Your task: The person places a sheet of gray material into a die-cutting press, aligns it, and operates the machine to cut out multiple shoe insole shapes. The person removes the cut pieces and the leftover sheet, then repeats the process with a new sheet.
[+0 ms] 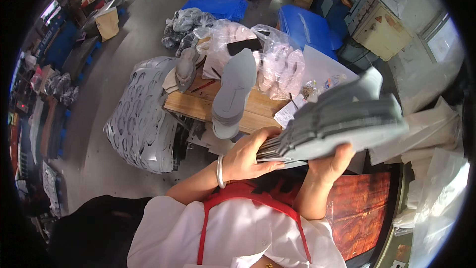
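Observation:
A thick stack of grey insoles [347, 119] is between my hands, its far end fanned out and smeared by motion. My left hand [250, 156], below a silver bangle, grips the stack's left end between thumb and fingers. On its near side my right hand [331, 164] has the thumb over the edge, while most of its fingers are hidden beneath. Another pile of grey insoles [233, 92] lies on the wooden table [193, 103] just beyond my left hand. The top insole there bears a thin dark line.
A dark phone [244, 46] rests on clear plastic bags [282, 67] of pinkish pieces. Near the table's right side is a paper slip [289, 113]. Left of the table stands a tall stack of grey cut-out sheets [141, 111]. Blue covers [307, 27] lie behind; white sheets [431, 129] are at right.

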### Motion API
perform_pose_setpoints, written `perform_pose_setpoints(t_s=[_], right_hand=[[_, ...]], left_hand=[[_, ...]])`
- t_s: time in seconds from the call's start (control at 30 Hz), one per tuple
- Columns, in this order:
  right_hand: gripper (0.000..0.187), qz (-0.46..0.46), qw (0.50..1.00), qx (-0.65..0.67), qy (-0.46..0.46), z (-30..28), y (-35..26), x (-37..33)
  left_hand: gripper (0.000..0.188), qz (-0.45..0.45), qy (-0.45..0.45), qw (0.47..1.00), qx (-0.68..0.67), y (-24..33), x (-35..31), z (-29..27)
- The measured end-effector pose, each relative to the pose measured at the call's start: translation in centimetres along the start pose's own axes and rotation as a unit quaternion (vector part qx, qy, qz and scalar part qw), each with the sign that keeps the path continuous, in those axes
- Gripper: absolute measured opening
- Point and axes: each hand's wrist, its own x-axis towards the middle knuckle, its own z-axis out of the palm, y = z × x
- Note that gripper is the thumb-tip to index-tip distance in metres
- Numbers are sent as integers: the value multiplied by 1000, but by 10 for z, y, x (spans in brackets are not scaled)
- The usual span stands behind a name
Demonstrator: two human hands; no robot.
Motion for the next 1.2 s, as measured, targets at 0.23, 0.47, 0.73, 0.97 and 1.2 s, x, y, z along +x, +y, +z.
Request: perform_pose_setpoints(t_s=[0.23,0.47,0.73,0.97,1.2], right_hand=[[54,246,959,-33,137,57,107,74],[52,412,877,-213,128,62,223,93],[58,349,878,-328,-7,15,207,96],[69,362,895,-210,152,9,171,-9],[66,380,916,-118,53,30,196,-51]], left_hand=[[66,-115,100,983,-106,-50,-9,-69],[59,-271,128,947,-115,-124,-7,-93],[60,-245,95,937,-228,-118,-10,-99],[72,-140,42,967,208,-120,-18,-124],[92,-57,-11,993,106,-131,-7,-104]])
